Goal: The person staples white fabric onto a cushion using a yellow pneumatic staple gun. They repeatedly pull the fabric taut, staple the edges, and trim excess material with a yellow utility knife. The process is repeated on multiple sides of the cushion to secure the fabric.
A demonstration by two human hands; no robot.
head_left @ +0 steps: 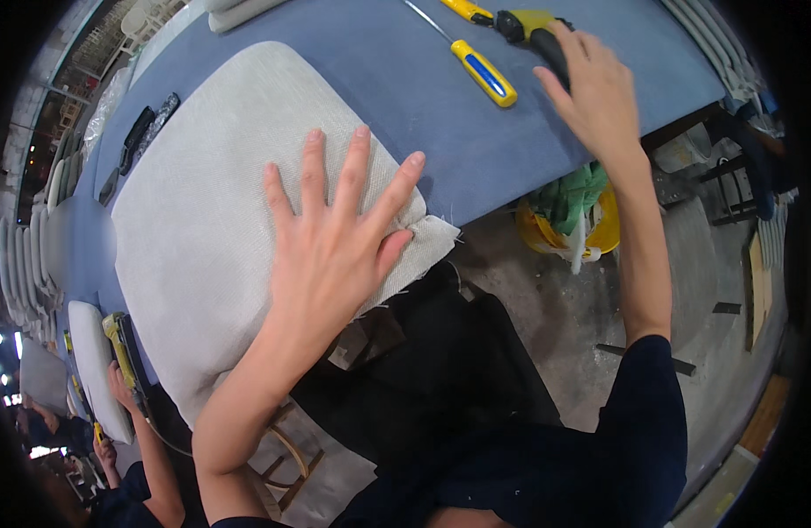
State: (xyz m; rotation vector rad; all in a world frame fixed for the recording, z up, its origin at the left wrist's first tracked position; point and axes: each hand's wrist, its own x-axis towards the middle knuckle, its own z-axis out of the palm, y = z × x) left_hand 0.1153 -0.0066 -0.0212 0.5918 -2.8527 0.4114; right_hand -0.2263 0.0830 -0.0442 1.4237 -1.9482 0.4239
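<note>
Blue-grey covering spreads over the worktable (511,167), its near edge running aslant above a concrete floor (528,299). Closest to us, beneath our arms, lies dark cloth (440,352). Just beyond, we have the left hand (328,242) laid flat on a pale grey upholstered seat cushion (203,158), its fingers spread wide and gripping nothing; a frayed corner of the cover fabric (436,239) sticks out to the right of its thumb, over the table's edge. To the right, below the table, we see a yellow bucket (530,231) with crumpled green material (571,195) in it. Farther up the table, a screwdriver with a yellow and blue handle (486,75) lies between the cushion and our right hand (599,101). That hand is at a yellow-and-black tool (549,53), perhaps a staple gun, well apart from the cushion, up and to its right. Its black grip slants from upper left to lower right, between thumb and fingers, with the palm on its right; our right hand is plainly the nearer one. Thumb and fingers stand apart, but we cannot tell whether they close on the grip. Off at the left, a co-worker's hand (121,385) is beside another yellow-and-black tool (119,339), and stacked cushions (18,273) stand farther back.
</note>
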